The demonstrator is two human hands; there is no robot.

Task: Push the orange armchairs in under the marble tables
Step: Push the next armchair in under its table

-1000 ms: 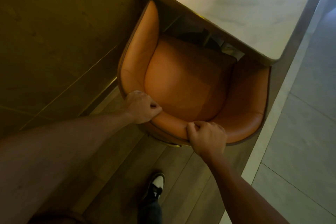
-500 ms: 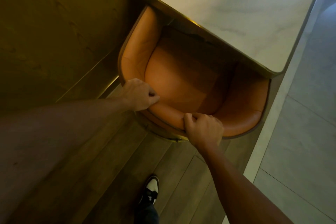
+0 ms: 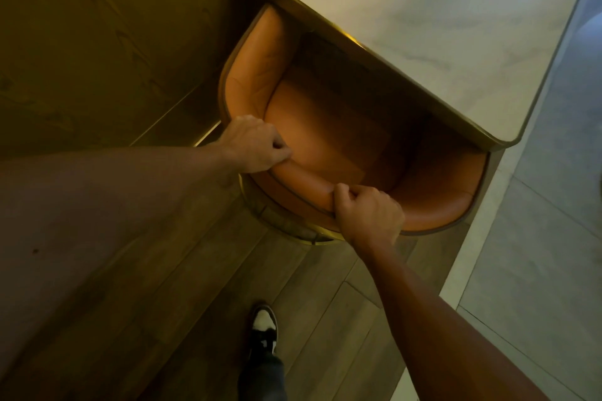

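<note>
My left hand (image 3: 252,145) and right hand (image 3: 368,210) gripped the armchair (image 3: 329,127) back, mid-push under the table (image 3: 439,26); next needed a straight shove.

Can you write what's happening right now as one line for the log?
step: pushing | left hand: grips armchair backrest | right hand: grips backrest | seat front under marble table

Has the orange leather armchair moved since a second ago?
Yes. The orange leather armchair has slid further under the white marble table; the table edge now covers more of its seat.
</note>
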